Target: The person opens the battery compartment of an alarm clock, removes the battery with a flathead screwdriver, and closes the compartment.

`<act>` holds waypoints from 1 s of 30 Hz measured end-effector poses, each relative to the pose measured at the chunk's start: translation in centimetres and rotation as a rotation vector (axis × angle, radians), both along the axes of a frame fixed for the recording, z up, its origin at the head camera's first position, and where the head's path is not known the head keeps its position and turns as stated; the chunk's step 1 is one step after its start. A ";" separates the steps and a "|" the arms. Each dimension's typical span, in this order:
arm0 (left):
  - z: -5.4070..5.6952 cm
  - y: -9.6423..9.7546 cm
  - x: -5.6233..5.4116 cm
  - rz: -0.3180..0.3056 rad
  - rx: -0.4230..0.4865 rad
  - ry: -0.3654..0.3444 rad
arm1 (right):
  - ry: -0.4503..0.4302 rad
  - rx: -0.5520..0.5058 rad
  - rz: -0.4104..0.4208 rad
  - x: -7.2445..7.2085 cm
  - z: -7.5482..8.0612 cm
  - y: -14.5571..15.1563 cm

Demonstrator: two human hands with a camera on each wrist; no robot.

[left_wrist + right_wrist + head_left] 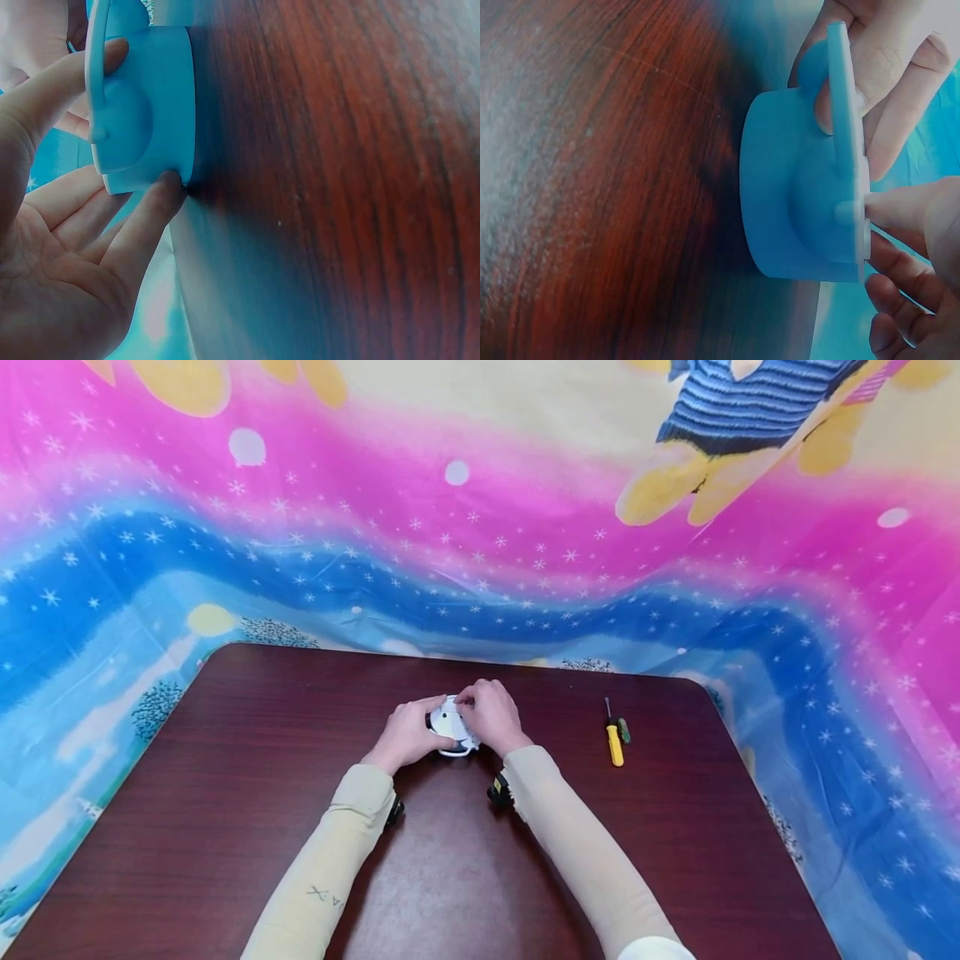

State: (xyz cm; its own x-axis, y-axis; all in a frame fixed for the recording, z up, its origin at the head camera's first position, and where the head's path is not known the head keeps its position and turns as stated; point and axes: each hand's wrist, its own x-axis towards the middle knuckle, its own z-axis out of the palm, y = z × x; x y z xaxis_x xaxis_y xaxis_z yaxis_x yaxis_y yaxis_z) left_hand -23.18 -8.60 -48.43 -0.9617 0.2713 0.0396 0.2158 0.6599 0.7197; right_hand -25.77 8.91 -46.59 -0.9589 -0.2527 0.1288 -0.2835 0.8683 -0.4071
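A small round alarm clock (448, 720) with a curved handle and bell-like domes lies on the table with its flat back up. It looks white in the head view and blue in the wrist views. My left hand (408, 732) grips its left side, and the thumb reaches under the handle (841, 97). My right hand (492, 714) is over the back from the right, fingers bent. In the right wrist view its thumb (892, 204) touches the flat back and its other fingers curl near the edge. I cannot tell whether they pinch a small part there.
To the right on the dark wooden table (247, 760) lies a screwdriver (615, 743) with a yellow handle. Beside it is a small green cylinder (624, 730). A printed cloth (420, 568) hangs around the table's back and sides.
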 end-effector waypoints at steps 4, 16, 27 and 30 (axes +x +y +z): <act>0.1 0.0 -0.1 -0.002 -0.003 0.015 | -0.005 0.000 0.000 -0.2 -0.2 0.0; -0.1 0.0 -0.1 -0.010 0.012 0.023 | -0.016 0.020 -0.031 -0.2 -0.1 -0.2; -0.1 0.0 0.0 -0.014 0.017 0.014 | -0.028 -0.003 0.003 -0.6 -0.1 -0.5; -0.1 -0.1 -0.1 -0.015 0.014 0.029 | -0.056 -0.039 0.023 -0.8 0.0 -0.3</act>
